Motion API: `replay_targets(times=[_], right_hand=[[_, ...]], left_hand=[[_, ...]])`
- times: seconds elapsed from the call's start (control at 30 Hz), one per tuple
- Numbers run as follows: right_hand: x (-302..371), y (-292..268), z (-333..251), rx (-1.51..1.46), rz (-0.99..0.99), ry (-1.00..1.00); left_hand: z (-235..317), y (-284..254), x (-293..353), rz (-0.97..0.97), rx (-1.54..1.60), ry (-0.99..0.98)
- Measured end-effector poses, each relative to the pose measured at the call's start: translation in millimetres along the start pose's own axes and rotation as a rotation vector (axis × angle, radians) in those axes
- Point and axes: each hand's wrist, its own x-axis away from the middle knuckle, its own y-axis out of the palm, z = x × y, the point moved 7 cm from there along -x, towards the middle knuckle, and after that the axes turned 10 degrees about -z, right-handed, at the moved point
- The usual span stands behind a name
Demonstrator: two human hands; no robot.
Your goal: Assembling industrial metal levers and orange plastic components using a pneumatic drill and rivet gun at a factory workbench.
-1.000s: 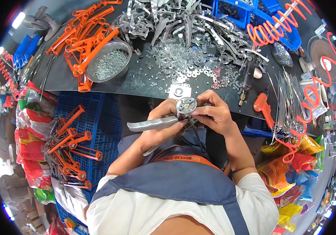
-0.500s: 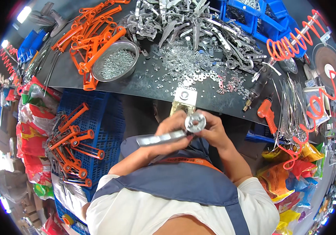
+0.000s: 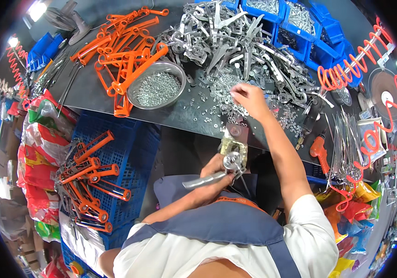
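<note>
Close in front of my body, my left hand [image 3: 211, 184] is closed round a silver metal handle [image 3: 201, 180] that points out to the left. The handle's round head [image 3: 232, 161] faces up, in front of a yellowish metal fixture [image 3: 234, 146] at the bench edge. My right hand [image 3: 252, 101] reaches over the bench, its fingertips pinched together above a spread of small metal parts [image 3: 224, 85]. Whatever sits between those fingertips, if anything, is too small to make out. Beyond it lies a heap of silver levers [image 3: 217, 41].
A steel bowl [image 3: 180, 95] of small fasteners stands beside orange frames [image 3: 123, 88]. Blue bins [image 3: 296, 44] line the back right. An orange-handled power tool [image 3: 319, 150] and thin metal rods [image 3: 345, 153] lie right. More orange frames rest on a blue crate [image 3: 133, 139] at left.
My right hand has left the round head and moved forward over the small parts. My left hand keeps the handle, now slightly lower. The whole view has shifted a little.
</note>
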Motion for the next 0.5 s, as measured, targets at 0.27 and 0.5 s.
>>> replay_targets(times=[0.27, 0.5], right_hand=[[-115, 42, 15, 1.128, 0.159, 0.001], [-54, -50, 45, 0.323, 0.391, 0.1]], left_hand=[[13, -5, 3, -0.043, 0.075, -0.066], [6, -8, 8, 0.009, 0.07, -0.014]])
